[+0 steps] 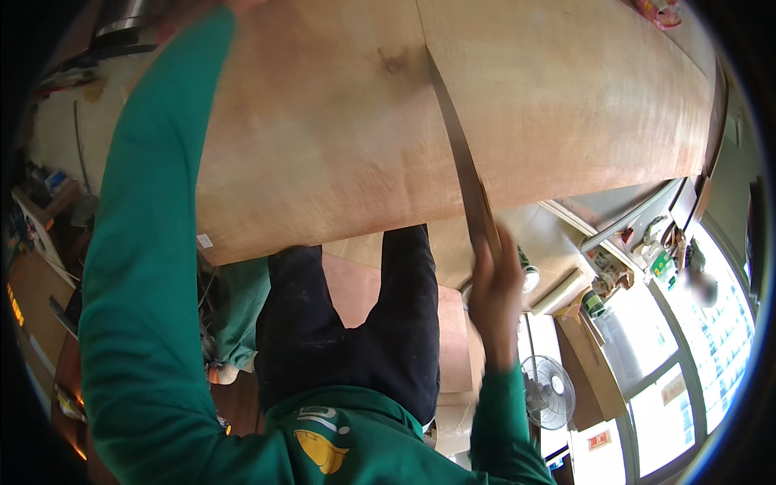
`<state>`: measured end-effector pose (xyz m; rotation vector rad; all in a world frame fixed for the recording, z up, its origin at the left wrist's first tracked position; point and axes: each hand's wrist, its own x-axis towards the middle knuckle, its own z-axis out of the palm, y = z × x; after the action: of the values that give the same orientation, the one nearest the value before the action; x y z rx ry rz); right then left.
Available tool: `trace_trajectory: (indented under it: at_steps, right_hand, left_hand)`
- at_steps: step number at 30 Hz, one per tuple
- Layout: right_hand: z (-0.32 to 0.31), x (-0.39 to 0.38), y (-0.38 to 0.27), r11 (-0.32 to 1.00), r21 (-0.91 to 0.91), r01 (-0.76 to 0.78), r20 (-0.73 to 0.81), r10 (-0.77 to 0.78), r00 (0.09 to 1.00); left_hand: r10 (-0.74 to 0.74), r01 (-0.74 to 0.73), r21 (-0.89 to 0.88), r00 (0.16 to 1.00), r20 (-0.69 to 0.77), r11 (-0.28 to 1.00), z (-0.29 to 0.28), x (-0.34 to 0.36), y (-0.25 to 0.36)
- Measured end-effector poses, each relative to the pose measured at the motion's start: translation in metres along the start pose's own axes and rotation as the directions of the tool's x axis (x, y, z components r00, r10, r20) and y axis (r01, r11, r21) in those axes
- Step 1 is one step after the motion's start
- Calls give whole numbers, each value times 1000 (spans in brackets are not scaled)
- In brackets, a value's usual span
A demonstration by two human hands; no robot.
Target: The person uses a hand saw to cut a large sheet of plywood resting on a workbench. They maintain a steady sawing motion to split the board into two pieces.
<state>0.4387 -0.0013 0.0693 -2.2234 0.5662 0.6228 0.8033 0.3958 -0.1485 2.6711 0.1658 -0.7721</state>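
A large plywood sheet [339, 137] lies in front of me and fills the upper half of the view. A thin dark strip [462, 158] runs across it from the middle toward its near edge. My right hand [495, 284] grips the near end of this strip, just past the sheet's edge. My left arm, in a green sleeve, stretches along the left side of the sheet to its far part. Only a sliver of my left hand [241, 4] shows at the top rim, so its grip is hidden. My black trousers [347, 339] show below the sheet.
More plywood pieces [453, 339] lie on the floor under the sheet. A standing fan [548, 392] is at the lower right by bright windows [695, 364]. A ledge with cans and bottles [659, 259] sits at the right. Cluttered shelves [48, 194] line the left.
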Motion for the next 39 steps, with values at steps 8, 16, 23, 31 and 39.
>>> trace_trajectory:
  at_steps: [8,16,23,31,39]
  right_hand:
    - [52,93,8,966,-13,259,-56,-259,964]
    - [-32,-49,8,993,-95,63,62,-57,996]
    - [72,127,12,938,54,343,-102,-337,936]
    - [-68,-93,0,991,-126,-37,133,54,990]
    - [71,117,22,966,-5,260,-113,-259,959]
  left_hand:
    - [127,-121,-122,991,44,985,3,23,-22]
    - [-38,38,-13,999,-15,999,12,41,-55]
    - [-58,58,25,998,-15,998,18,31,-29]
    - [-43,42,9,986,162,999,4,44,-38]
    - [-41,30,91,992,121,995,23,63,-27]
